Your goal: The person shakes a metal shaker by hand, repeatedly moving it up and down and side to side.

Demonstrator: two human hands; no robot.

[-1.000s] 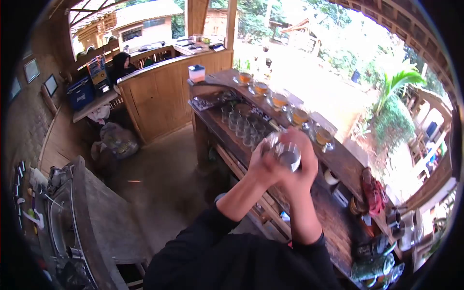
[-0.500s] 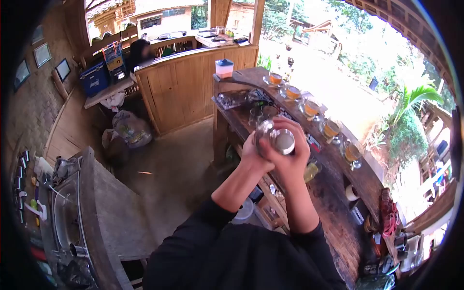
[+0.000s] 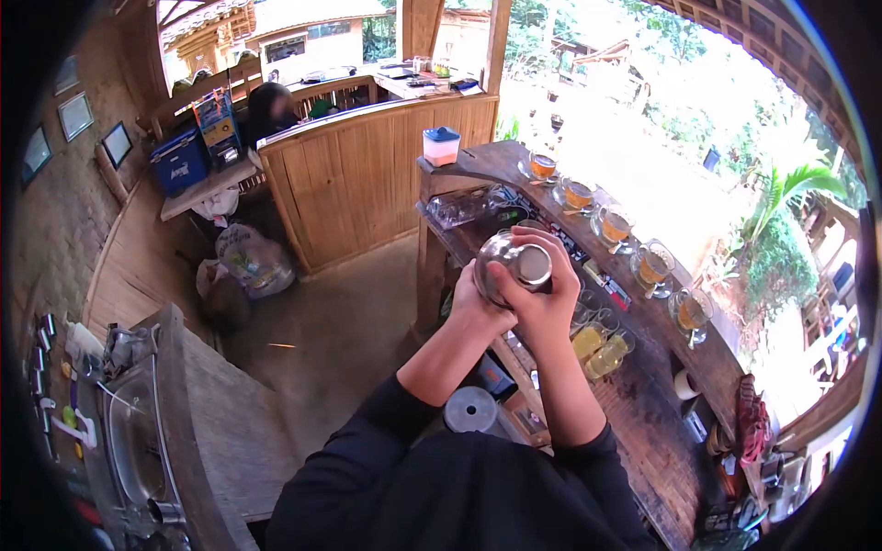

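Together, two hands (image 3: 469, 306) (image 3: 548, 312) grip one shaker (image 3: 492, 250) (five cups (image 3: 613, 225) nearby)

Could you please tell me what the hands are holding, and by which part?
A metal shaker: the right hand grips its side near the narrow end; the left hand holds it too, exact spot hidden.

Both hands (image 3: 548, 314) clasp a shiny metal shaker (image 3: 501, 257) near the counter (image 3: 643, 427).
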